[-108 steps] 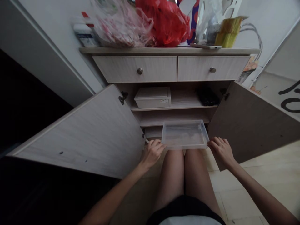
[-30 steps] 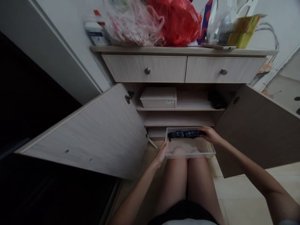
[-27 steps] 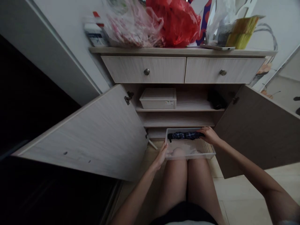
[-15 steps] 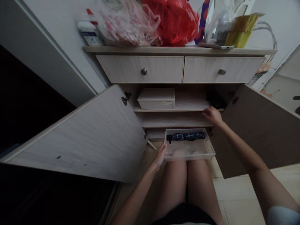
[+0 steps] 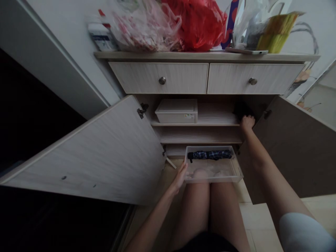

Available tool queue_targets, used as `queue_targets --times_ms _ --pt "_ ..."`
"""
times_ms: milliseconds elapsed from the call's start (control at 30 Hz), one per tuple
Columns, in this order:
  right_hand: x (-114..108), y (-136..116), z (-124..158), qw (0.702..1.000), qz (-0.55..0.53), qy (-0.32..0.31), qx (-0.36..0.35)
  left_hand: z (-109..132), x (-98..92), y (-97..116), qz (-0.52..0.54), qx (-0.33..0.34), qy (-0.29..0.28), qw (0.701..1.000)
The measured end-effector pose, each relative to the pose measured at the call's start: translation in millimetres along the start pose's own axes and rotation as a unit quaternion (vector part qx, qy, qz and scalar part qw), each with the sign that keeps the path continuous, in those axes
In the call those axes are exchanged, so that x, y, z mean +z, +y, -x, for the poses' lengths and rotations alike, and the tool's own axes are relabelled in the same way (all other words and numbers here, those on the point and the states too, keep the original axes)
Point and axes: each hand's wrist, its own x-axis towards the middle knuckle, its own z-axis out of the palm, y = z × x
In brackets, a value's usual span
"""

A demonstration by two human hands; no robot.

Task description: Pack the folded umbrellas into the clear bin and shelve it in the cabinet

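A clear plastic box (image 5: 238, 174) rests on my knees, and my left hand (image 5: 180, 178) grips its left side. Along the box's far wall lies a folded umbrella (image 5: 212, 154) in dark blue plaid, with a black handle end at the left. My right hand (image 5: 247, 122) reaches into the right end of the upper shelf, its fingers curled against a dark, soft-looking black item (image 5: 240, 109). Shadow hides the item's shape and kind. On the same shelf, at the left, stands a closed white storage box (image 5: 176, 111) with a small label.
The left cabinet door (image 5: 94, 154) and right cabinet door (image 5: 296, 150) stand wide on either side of my arms. Two closed drawers (image 5: 183, 78) sit above the shelves. Plastic bags, including a red bag (image 5: 199, 26), and a white bottle (image 5: 101, 36) crowd the cabinet top.
My right hand has moved right and deeper into the upper shelf, onto the black item. My left hand keeps its hold on the clear box.
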Motion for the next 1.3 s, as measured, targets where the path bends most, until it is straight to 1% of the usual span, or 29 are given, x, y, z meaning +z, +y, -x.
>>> queue_targets --times_ms 33,100,200,367,433,467,533,567,600,667,733,767,800,867,967,1033,1100,1200,1300 --pt "1.8 -1.5 2.8 1.000 -0.003 0.020 0.006 -0.6 0.1 -0.6 0.001 0.001 0.002 1.000" --pt "3.8 -5.7 9.4 0.998 0.003 0.046 0.042 -1.0 0.4 -1.7 0.005 0.000 0.005 1.000" --pt "2.2 -11.0 18.8 0.997 -0.007 0.024 0.075 0.2 0.4 -2.7 0.008 0.000 0.010 1.000" --pt "-8.5 -6.0 24.4 0.995 -0.055 -0.039 0.072 2.1 -0.6 -4.0 0.031 -0.001 0.007 0.999" --pt "-13.9 -3.2 24.5 0.992 -0.089 -0.038 0.084 2.0 -0.9 -4.5 0.047 0.003 0.005 0.999" --pt "-16.5 -2.6 25.1 0.988 -0.116 -0.025 0.096 1.9 -1.0 -4.6 0.050 0.004 0.004 0.999" --pt "-21.6 -3.3 28.9 0.971 -0.203 0.007 0.125 1.7 -1.1 -4.5 0.042 0.009 -0.001 0.999" --pt "-24.2 -4.1 32.5 0.954 -0.265 0.014 0.141 1.6 -1.1 -4.4 0.035 0.011 -0.005 0.999" --pt "-27.1 -4.7 37.4 0.931 -0.332 0.010 0.153 1.4 -1.3 -4.5 0.030 0.013 -0.007 0.999" --pt "-34.2 -3.9 51.5 0.881 -0.446 -0.032 0.154 0.9 -1.7 -4.9 0.026 0.013 -0.006 1.000" --pt "-43.9 0.4 70.7 0.839 -0.524 -0.094 0.115 0.2 -2.5 -5.7 0.031 0.008 -0.005 0.999" --pt "-49.7 3.5 81.8 0.824 -0.547 -0.123 0.083 -0.2 -2.9 -6.1 0.033 0.009 -0.005 0.999" --pt "-55.7 6.8 93.6 0.812 -0.562 -0.148 0.046 -0.5 -3.2 -6.4 0.035 0.010 -0.005 0.999" --pt "-67.3 12.4 117.8 0.799 -0.569 -0.192 -0.021 -1.0 -3.5 -6.9 0.034 0.009 -0.003 0.999" --pt "-78.0 15.2 151.2 0.790 -0.546 -0.266 -0.083 -1.7 -3.0 -7.9 0.029 0.011 0.005 0.999" --pt "-78.7 13.9 168.6 0.779 -0.531 -0.315 -0.109 -2.3 -2.5 -9.1 0.031 0.020 0.006 0.999" --pt "-75.7 11.3 180.7 0.771 -0.515 -0.346 -0.139 -3.0 -2.1 -10.3 0.035 0.022 0.005 0.999" --pt "-69.6 6.6 189.8 0.777 -0.480 -0.355 -0.202 -3.7 -1.6 -10.4 0.034 0.014 0.002 0.999" --pt "-65.1 1.7 192.4 0.794 -0.427 -0.341 -0.266 -2.8 -0.3 -7.7 0.045 0.019 -0.016 0.999"
